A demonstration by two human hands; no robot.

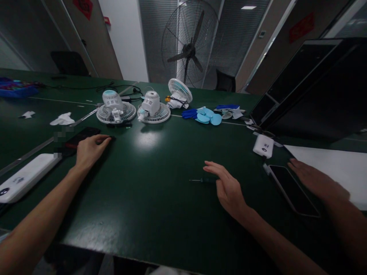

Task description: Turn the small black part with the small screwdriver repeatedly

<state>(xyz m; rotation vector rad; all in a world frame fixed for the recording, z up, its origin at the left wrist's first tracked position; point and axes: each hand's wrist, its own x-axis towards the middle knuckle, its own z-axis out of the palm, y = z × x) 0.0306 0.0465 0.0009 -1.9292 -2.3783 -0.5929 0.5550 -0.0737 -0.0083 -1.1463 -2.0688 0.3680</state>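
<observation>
My left hand (91, 151) rests at the left of the green table (155, 160), thumb and fingertips pinched together. A small dark thing shows at the fingertips, too dim to name. Beside that hand lies a dark phone-like slab (86, 134) with a reddish edge, partly covered by the hand. My right hand (228, 187) hovers over or rests on the table with its fingers stretched out and thumb apart. Behind its fingers lies a small screwdriver (204, 180), its shaft pointing left and its handle partly hidden; the hand does not grip it.
Two white fan heads (116, 109) (153, 109) lie face down; a third fan (179, 93) leans behind. Light-blue fan blades (209, 115) sit by blue gloves (189, 113). White power banks (28, 177) (263, 146) and a phone (292, 189) flank me. Another person's hand (318, 179) is at right.
</observation>
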